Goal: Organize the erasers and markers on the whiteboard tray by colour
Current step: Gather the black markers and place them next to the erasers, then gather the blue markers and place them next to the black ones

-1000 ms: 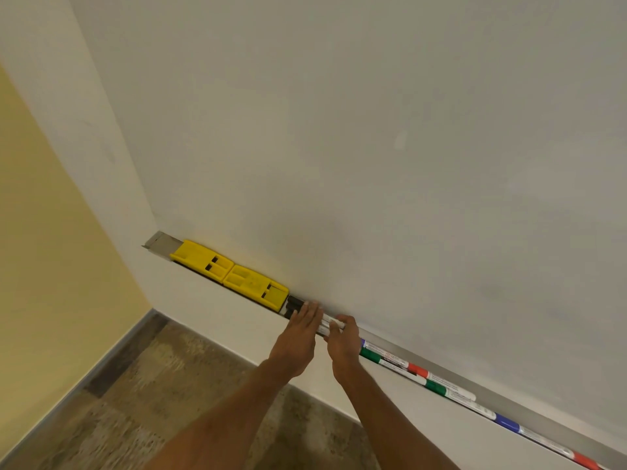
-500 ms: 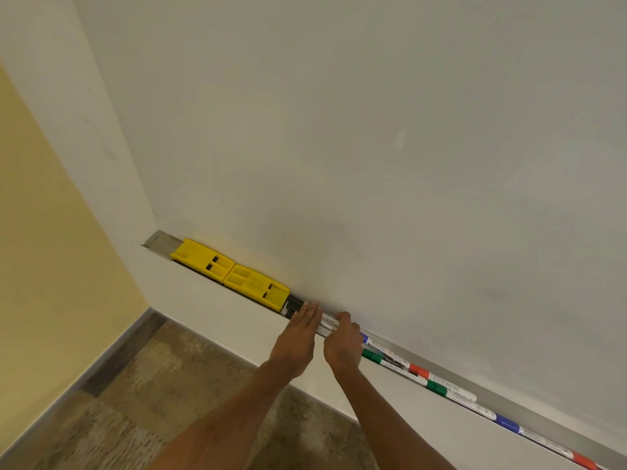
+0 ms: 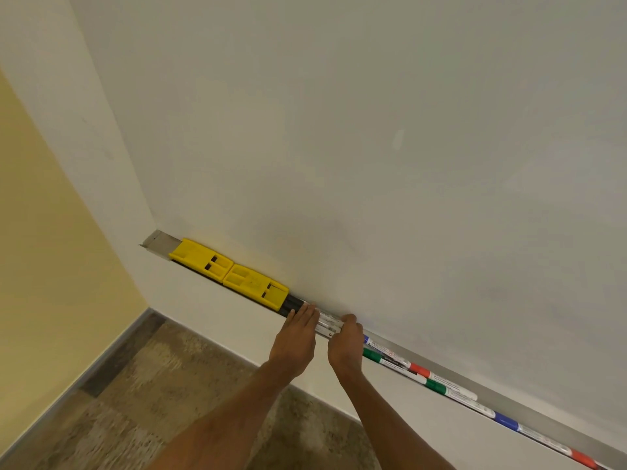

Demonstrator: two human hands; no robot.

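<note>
Two bare arms are reaching over the brown floor (image 3: 163,395) toward the wall. The left hand (image 3: 295,340) is lying flat on the black markers (image 3: 327,324). Its fingers are straight and pressed together, and the tips are touching the markers near their black caps. The right hand (image 3: 346,344) is just beside it. Its fingers are bending down over the white ends of the same markers and gripping them.

The black markers are lying side by side in the tray (image 3: 156,241), between the two hands. Their caps are sitting right up against the second yellow eraser (image 3: 256,283). The first yellow eraser (image 3: 202,259) is touching it and sitting near the left end of the tray, where a bit of bare metal is showing.

More markers are lying in a line toward the right end of the tray. A green marker (image 3: 372,355) is sitting just beside the right hand, then a red marker (image 3: 419,370), another green one (image 3: 435,386), a blue marker (image 3: 506,420) and a last red one (image 3: 583,459).

The whiteboard (image 3: 373,147) is rising behind the tray. A yellow wall (image 3: 51,266) is standing past its left end.
</note>
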